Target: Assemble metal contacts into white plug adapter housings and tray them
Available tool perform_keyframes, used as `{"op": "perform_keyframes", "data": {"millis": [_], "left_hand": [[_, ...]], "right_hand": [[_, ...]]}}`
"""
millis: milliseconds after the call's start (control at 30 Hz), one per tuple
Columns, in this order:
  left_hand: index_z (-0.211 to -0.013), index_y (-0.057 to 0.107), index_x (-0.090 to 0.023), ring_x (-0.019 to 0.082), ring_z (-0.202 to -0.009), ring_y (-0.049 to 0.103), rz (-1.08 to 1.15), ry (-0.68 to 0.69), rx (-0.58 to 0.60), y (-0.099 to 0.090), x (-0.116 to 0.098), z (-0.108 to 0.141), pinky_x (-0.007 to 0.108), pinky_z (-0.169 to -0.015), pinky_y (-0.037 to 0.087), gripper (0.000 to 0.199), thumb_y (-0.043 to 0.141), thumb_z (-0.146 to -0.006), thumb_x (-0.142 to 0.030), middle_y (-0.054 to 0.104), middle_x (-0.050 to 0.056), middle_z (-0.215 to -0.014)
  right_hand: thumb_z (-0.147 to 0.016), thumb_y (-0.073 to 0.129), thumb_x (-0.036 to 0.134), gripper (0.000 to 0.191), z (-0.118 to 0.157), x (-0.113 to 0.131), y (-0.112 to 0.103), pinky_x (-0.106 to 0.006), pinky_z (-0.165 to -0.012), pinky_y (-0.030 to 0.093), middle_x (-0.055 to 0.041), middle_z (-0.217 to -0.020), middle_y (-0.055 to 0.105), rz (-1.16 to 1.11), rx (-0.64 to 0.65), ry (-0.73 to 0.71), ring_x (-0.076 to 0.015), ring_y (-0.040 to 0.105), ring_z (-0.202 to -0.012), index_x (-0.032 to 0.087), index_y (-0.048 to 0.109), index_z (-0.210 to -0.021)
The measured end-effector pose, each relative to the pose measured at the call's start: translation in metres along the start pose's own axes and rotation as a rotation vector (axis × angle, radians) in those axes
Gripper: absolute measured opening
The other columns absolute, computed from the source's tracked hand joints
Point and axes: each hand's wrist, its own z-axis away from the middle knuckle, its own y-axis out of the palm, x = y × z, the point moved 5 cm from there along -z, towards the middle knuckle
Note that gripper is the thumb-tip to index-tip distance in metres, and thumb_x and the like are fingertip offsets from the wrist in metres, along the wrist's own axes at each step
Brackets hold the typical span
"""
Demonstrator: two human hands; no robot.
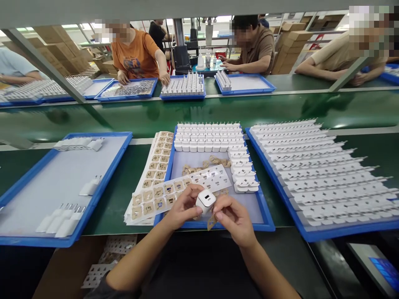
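Between the thumb and fingers of my left hand (183, 207) is a white charger (206, 200), its face with the dark port slots turned up. My right hand (235, 218) pinches a small tan sticker piece (212, 222) close to the charger's right side. Under and behind my hands lies a sticker sheet (215, 176), partly peeled, across a blue-rimmed tray (268, 222). Crumpled tan scraps (218, 161) lie inside that tray. Rows of white chargers (205, 141) stand along its back and right side.
A stack of sticker sheets (156, 166) lies left of the middle tray. At the right, another tray (280, 199) holds many rows of chargers. The left tray (102, 166) carries a few chargers. Beyond the green conveyor belt (131, 116), people work at more trays.
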Motion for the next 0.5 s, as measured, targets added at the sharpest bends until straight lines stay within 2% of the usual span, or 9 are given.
{"op": "perform_keyframes", "data": {"millis": [67,133,200,300,400,500], "left_hand": [[-0.121,0.059,-0.021,0.023,-0.097,0.060,-0.077,-0.017,-0.025,-0.001,0.001,0.000,0.035,-0.088,0.048,0.041,0.061,-0.090,-0.048,0.062,0.008,-0.107],[-0.119,0.066,-0.020,0.027,-0.111,0.054,-0.232,0.007,-0.059,-0.002,-0.003,0.000,0.039,-0.100,0.043,0.043,0.051,-0.095,-0.053,0.057,0.010,-0.117],[-0.125,0.066,-0.021,0.027,-0.109,0.053,-0.373,0.047,-0.074,-0.003,-0.008,-0.001,0.040,-0.100,0.043,0.054,0.051,-0.092,-0.062,0.055,0.010,-0.113],[-0.133,0.061,-0.023,0.024,-0.097,0.056,-0.522,0.053,-0.070,-0.007,-0.015,-0.001,0.038,-0.091,0.048,0.069,0.063,-0.080,-0.068,0.056,0.008,-0.102],[-0.135,0.059,-0.024,0.023,-0.093,0.062,-0.626,0.027,-0.049,-0.013,-0.019,0.001,0.037,-0.087,0.052,0.069,0.073,-0.077,-0.059,0.064,0.007,-0.100],[-0.136,0.050,-0.024,0.025,-0.103,0.068,-0.605,0.085,-0.071,-0.016,-0.022,0.006,0.038,-0.094,0.052,0.066,0.079,-0.079,-0.041,0.071,0.008,-0.109]], "right_hand": [[-0.091,0.063,0.027,0.006,-0.003,-0.004,0.003,-0.030,-0.062,0.045,-0.0019,-0.076,0.058,-0.100,0.023,0.025,-0.0170,0.054,-0.068,0.023,0.066,-0.088],[-0.090,0.064,0.028,0.006,-0.004,-0.007,0.006,-0.029,-0.061,0.044,-0.0016,-0.075,0.058,-0.173,0.027,0.042,-0.0167,0.054,-0.067,0.023,0.066,-0.087],[-0.090,0.065,0.029,0.006,-0.004,-0.011,0.011,-0.029,-0.060,0.043,-0.0013,-0.076,0.057,-0.222,0.044,0.067,-0.0163,0.054,-0.066,0.024,0.066,-0.087],[-0.090,0.066,0.028,0.005,-0.003,-0.013,0.017,-0.029,-0.060,0.043,-0.0010,-0.075,0.057,-0.272,0.087,0.095,-0.0155,0.053,-0.064,0.024,0.067,-0.088],[-0.090,0.066,0.028,0.005,-0.005,-0.013,0.017,-0.029,-0.061,0.043,-0.0014,-0.075,0.058,-0.285,0.123,0.107,-0.0160,0.054,-0.066,0.024,0.068,-0.088],[-0.089,0.067,0.028,0.005,-0.006,-0.012,0.015,-0.030,-0.063,0.044,-0.0019,-0.075,0.060,-0.279,0.174,0.130,-0.0165,0.055,-0.068,0.024,0.069,-0.088]]}}
